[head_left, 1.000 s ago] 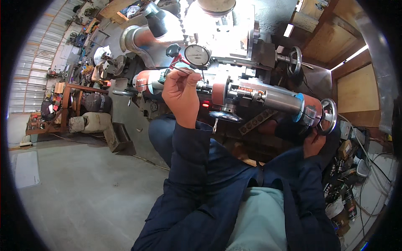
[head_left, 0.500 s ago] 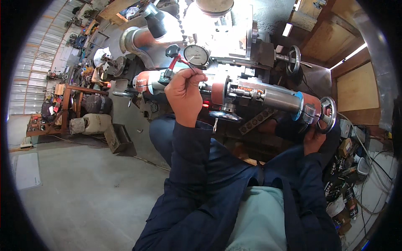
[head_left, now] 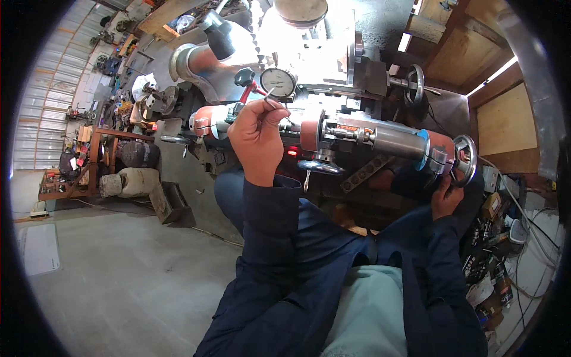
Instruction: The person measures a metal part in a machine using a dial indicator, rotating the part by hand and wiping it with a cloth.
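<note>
Corrugated wall panels (head_left: 47, 107) are lining the far left, and a rust-brown frame (head_left: 89, 157) is standing before them, with a pale canister (head_left: 135, 178) sitting just to its right. Smooth grey floor (head_left: 137, 291) is spreading below.

Toward the middle, the left hand (head_left: 259, 143) is holding a slim metal rod (head_left: 269, 95) in a narrow pinch of thumb and fingertips. That rod is sitting just under a round dial gauge (head_left: 278, 83), beside its red arm (head_left: 250, 91); whether rod and gauge are touching, I cannot tell. Handling it well is probably depending on a light pinch, a steady wrist, and knuckles staying clear of the gauge, since a bump could be disturbing its setting. Watching the dial squarely would also be helping.

Farther right, a chrome handwheel (head_left: 321, 167) is jutting from the machine, and a bare steel cylinder (head_left: 401, 143) is lying along it. The right hand (head_left: 446, 199) is resting at the lower edge of the end handwheel (head_left: 473, 160); its grip is not showing clearly. Small, even pressure there would be suiting fine work. Wooden panels (head_left: 505, 128) are closing off the right side, above heaped tools and bottles (head_left: 499, 262).
</note>
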A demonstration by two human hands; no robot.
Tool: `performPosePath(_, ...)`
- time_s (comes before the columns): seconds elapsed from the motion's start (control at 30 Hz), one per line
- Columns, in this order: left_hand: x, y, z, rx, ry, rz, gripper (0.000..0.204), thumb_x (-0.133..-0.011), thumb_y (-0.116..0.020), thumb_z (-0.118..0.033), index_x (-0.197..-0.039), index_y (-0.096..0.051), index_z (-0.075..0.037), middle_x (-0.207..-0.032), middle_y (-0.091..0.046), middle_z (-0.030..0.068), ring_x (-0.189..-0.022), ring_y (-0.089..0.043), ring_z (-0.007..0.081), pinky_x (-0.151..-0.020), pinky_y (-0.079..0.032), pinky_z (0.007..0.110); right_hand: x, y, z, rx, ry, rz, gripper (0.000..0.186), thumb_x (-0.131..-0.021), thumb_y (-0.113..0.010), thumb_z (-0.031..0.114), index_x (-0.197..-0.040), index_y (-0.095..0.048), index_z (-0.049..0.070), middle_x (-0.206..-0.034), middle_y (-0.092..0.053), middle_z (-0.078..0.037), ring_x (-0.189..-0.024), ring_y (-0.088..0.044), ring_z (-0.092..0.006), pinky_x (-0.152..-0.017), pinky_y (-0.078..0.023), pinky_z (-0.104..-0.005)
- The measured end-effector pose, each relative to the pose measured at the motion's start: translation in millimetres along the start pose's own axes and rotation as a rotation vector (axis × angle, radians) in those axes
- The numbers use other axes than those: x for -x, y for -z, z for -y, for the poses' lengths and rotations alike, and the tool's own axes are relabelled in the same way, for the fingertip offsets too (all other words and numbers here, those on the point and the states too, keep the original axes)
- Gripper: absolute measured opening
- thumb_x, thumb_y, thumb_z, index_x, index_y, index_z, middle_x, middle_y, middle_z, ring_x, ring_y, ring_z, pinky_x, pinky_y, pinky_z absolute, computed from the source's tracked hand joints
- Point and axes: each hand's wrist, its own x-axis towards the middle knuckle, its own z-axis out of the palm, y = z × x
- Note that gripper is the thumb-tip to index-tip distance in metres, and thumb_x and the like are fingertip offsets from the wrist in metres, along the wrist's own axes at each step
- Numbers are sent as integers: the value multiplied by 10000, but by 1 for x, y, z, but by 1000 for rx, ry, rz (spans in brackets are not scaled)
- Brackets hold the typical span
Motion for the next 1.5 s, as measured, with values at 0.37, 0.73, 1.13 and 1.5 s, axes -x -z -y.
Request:
performPosePath(0.37,-3,-15,-27,89,-129,-14,118,-981,-504,19,-1045,-602,37,-897,-668,118,-794,-692,179,-755,-535,292,-4,0,15,6,-40,-21,330,-1006,-534,285,-1156,-607,0,-1051,-660,-217,-969,-657,-361,-838,-492,-401)
performPosePath(0.73,-16,-2,-15,405,-60,8,269,-1052,-488,-242,-1080,-571,12,-855,-626,119,-717,-624,212,-694,-545,370,0,-3,7,31,-25,-32,319,-997,-530,261,-1145,-609,-11,-1024,-659,-228,-942,-648,-418,-817,-492,-427)
performPosePath(1.13,-11,-8,-28,54,-184,-24,206,-1012,-574,-171,-1023,-595,34,-829,-573,62,-693,-569,129,-681,-479,263,-3,-3,6,67,42,-34,293,-1017,-495,212,-1173,-598,-15,-1017,-688,-191,-957,-673,-298,-855,-493,-358)
performPosePath(1.5,-3,-14,-39,-124,-143,-138,109,-953,-622,-71,-924,-603,32,-901,-581,67,-698,-567,88,-595,-460,216,-3,-2,3,124,45,-2,265,-996,-500,154,-1179,-595,-12,-1049,-693,-185,-965,-676,-324,-854,-498,-382)
